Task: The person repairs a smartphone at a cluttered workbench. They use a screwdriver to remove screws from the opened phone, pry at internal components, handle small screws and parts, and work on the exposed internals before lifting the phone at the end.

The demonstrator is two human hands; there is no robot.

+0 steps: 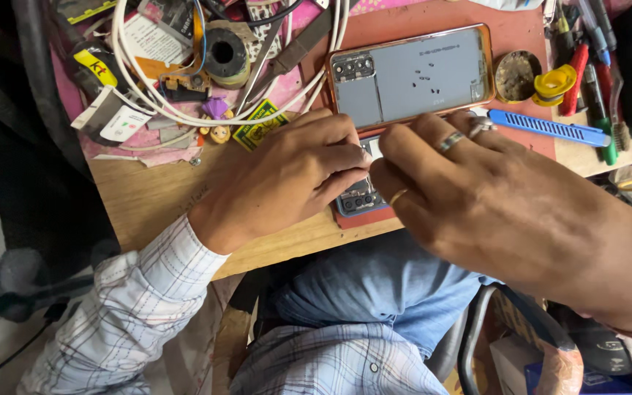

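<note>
Right now two phones sit on the red mat (477, 18): one blue phone (360, 199) at the desk's near edge, under both hands, left hand (283, 179) and right hand (491, 208) fingertips pressed together on it; one orange-rimmed phone (411, 73) just behind; one blue utility knife (550, 128) beside it.

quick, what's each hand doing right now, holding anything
Left hand: fingers curled, pressing on the opened phone at the desk edge.
Right hand: fingertips pinched at the same phone; whether it grips a small part cannot be told.
</note>
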